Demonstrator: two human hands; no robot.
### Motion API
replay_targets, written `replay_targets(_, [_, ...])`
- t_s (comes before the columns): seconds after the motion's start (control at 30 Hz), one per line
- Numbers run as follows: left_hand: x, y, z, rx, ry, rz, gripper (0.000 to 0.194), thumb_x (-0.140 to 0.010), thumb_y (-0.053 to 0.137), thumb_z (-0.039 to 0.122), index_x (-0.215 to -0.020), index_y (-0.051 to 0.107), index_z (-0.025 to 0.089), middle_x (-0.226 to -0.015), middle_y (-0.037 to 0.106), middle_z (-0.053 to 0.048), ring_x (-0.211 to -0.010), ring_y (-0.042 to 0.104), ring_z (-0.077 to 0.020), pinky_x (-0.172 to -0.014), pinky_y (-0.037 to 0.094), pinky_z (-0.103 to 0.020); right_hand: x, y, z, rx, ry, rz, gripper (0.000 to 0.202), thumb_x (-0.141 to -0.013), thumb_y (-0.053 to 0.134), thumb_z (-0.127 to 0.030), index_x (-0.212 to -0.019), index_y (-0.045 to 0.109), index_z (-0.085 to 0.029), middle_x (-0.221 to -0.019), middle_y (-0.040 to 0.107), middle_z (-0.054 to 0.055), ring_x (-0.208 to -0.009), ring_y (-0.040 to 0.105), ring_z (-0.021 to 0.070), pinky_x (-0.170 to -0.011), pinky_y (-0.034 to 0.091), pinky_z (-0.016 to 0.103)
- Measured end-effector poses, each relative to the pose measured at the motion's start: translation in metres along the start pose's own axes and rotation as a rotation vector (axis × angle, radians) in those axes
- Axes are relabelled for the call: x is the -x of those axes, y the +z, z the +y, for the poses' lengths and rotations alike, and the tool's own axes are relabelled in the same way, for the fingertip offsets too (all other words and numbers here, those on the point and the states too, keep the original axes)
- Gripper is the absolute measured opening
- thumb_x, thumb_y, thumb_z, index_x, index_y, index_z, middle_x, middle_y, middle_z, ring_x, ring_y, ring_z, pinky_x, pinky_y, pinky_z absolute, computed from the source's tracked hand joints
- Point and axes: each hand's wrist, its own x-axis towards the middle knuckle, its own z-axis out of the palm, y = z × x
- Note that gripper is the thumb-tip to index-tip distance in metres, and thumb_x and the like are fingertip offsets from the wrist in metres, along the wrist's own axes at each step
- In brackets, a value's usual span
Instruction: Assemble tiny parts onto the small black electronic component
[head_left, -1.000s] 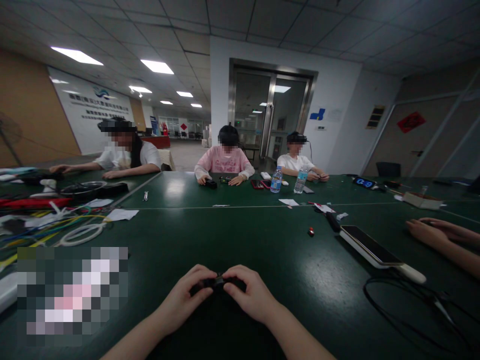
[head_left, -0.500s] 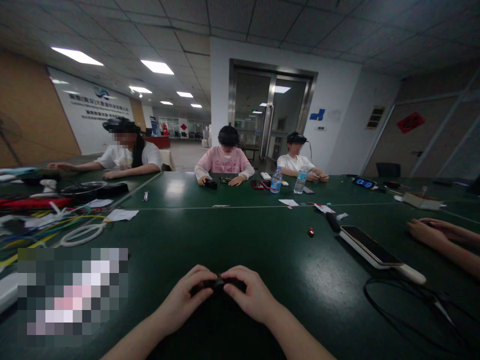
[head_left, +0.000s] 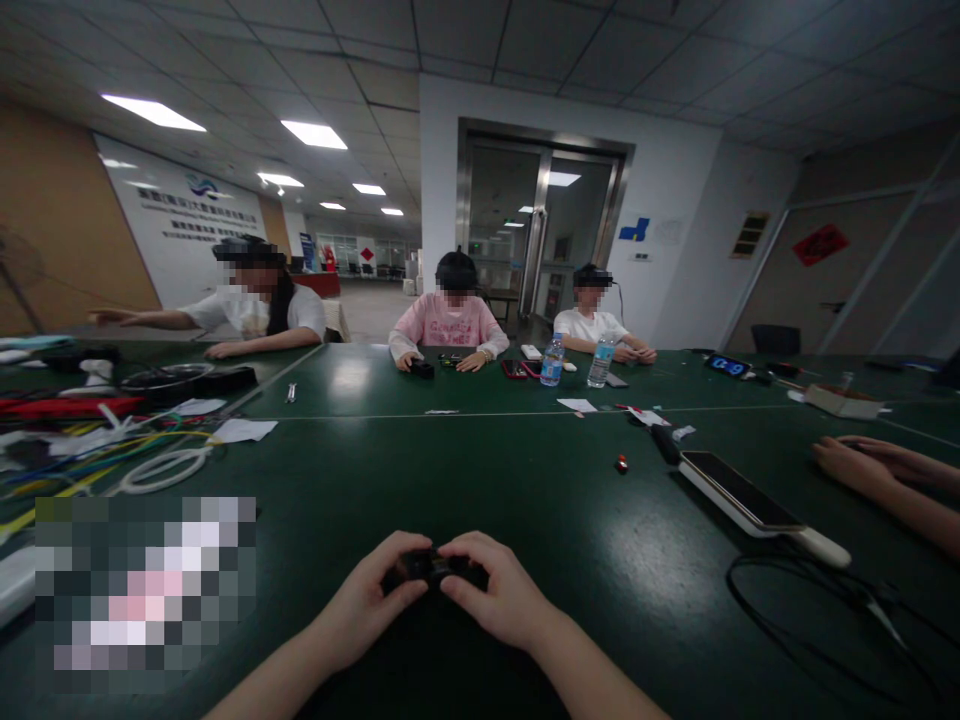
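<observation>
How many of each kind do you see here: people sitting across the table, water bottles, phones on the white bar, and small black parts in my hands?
People seated across the green table: 3
Water bottles: 2 (one, other)
Phone lying on the white bar: 1
Small black part, held between left hand and right hand: 1
Total: 7

Dark green table (head_left: pixel 465 470) — black part (head_left: pixel 431 568)
</observation>
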Motion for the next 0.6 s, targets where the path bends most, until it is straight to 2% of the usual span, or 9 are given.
replay_targets(0.33, [0.000, 0.003, -0.009, -0.006, -0.022, -0.021, 0.053, -0.073, 0.058, 0.020, -0.122, 0.041, 0.031, -0.111, 0.056, -0.003, -0.097, 0.056, -0.0222, -0.086, 0.046, -0.038, -0.002, 0.005, 0.000, -0.008, 0.059, -0.017, 0.023, -0.075, 0.064, -0.022, -0.098, 0.063, -0.026, -0.104, 0.057, 0.001, -0.096, 0.055, 0.0156, -0.086, 0.044, 0.030])
replay_targets(0.5, [-0.002, 0.001, 0.000, -0.030, -0.003, -0.065, 0.044, -0.073, 0.058, 0.020, -0.116, 0.049, 0.029, -0.104, 0.056, -0.002, -0.091, 0.056, -0.0205, -0.080, 0.048, -0.035, -0.001, 0.005, -0.001, -0.011, 0.060, -0.019, 0.025, -0.075, 0.064, -0.020, -0.098, 0.063, -0.026, -0.105, 0.056, 0.001, -0.097, 0.055, 0.0157, -0.087, 0.044, 0.030])
replay_targets(0.6, [-0.003, 0.001, 0.002, -0.028, -0.023, -0.086, 0.047, -0.072, 0.058, 0.019, -0.118, 0.048, 0.028, -0.101, 0.056, -0.002, -0.088, 0.057, -0.0193, -0.077, 0.048, -0.033, -0.001, 0.006, 0.000, -0.008, 0.053, -0.027, 0.025, -0.074, 0.064, -0.019, -0.099, 0.063, -0.026, -0.105, 0.056, 0.001, -0.097, 0.055, 0.0154, -0.086, 0.044, 0.030])
